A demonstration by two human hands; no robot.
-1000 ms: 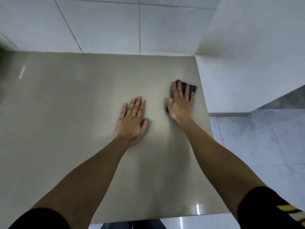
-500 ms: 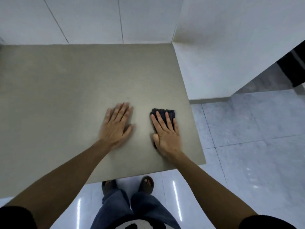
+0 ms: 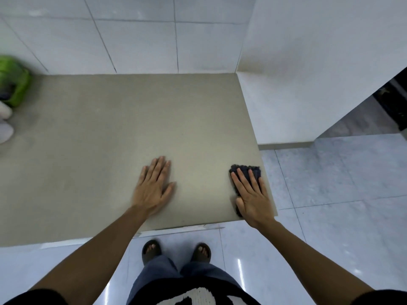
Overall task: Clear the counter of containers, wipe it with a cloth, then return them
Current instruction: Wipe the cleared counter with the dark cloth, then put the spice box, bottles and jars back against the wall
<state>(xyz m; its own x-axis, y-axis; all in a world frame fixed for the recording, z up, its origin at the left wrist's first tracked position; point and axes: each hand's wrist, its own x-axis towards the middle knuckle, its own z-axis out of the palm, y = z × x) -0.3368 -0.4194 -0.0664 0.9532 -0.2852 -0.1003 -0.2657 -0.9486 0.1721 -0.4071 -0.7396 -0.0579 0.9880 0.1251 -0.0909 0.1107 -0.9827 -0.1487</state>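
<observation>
right hand (image 3: 253,197) flat, pressing cloth (image 3: 245,172) at tabletop (image 3: 132,128) lower-right corner | unwiped span lies left | left hand (image 3: 154,187) flat, holding nothing

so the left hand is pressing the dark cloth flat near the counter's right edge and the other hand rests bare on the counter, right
Not quite: the right hand presses the dark cloth flat near the counter's right edge. The left hand is the one resting bare on the counter, as the head view shows.

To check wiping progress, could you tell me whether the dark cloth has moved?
Yes: the dark cloth under the right hand moved from the grey counter's back toward its front right corner.
</observation>
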